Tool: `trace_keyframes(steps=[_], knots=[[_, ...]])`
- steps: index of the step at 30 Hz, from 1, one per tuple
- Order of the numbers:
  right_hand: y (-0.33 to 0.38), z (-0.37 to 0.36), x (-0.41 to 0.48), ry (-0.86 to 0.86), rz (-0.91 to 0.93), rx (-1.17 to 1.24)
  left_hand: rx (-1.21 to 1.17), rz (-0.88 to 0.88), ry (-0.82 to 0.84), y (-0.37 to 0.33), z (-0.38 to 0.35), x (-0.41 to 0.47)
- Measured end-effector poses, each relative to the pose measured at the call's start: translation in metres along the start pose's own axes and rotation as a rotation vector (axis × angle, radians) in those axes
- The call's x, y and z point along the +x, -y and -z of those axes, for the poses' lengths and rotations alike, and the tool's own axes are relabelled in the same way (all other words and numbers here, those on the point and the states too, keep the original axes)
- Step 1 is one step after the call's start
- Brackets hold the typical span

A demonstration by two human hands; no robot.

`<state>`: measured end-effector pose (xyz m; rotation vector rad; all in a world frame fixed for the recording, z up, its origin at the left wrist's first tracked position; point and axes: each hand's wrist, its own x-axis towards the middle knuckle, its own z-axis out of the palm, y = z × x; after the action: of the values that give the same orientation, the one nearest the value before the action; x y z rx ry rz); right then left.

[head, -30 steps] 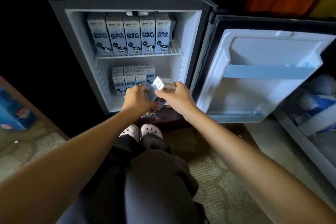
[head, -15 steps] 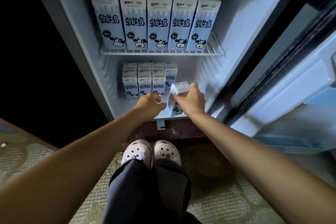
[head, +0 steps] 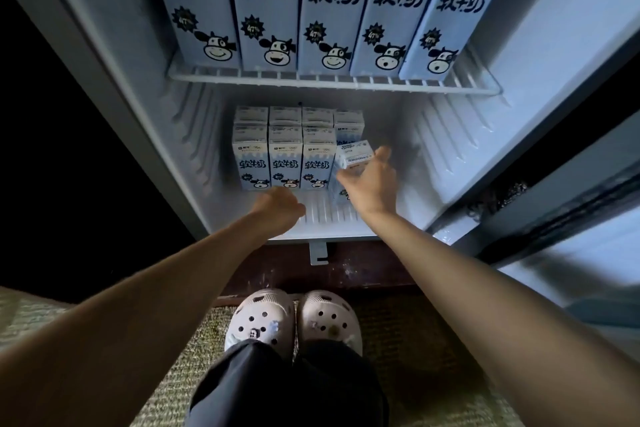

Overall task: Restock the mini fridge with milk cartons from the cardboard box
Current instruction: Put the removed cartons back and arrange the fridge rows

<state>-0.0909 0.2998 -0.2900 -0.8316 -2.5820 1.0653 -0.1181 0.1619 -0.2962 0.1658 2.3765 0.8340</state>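
Observation:
The mini fridge (head: 433,149) stands open in front of me. Several tall blue-and-white milk cartons (head: 332,7) with cow faces fill its upper wire shelf (head: 332,82). On the fridge floor, several small milk cartons (head: 284,159) stand in rows at the left. My right hand (head: 372,184) grips one more small carton (head: 355,158), tilted, just right of the front row. My left hand (head: 277,208) hovers low in front of those rows, fingers loosely curled, holding nothing. The cardboard box is out of view.
The fridge door (head: 588,218) hangs open at the right. Bare fridge floor (head: 408,170) lies right of the small cartons. My two pale clogs (head: 294,319) stand on a patterned rug (head: 415,374) below the fridge front.
The view has closed in on the fridge. My right hand has carried the small carton deeper, up against the front row. My left hand has let go and stayed low at the front.

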Motion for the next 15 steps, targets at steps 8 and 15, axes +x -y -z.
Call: trace_keyframes(steps=[8, 15], knots=[[-0.024, -0.015, 0.011, 0.163, -0.026, -0.073, -0.038, -0.046, -0.013, -0.015, 0.003, 0.013], [-0.031, -0.028, 0.019, 0.186, -0.138, 0.055, -0.117, -0.098, 0.005, -0.024, 0.003, 0.027]])
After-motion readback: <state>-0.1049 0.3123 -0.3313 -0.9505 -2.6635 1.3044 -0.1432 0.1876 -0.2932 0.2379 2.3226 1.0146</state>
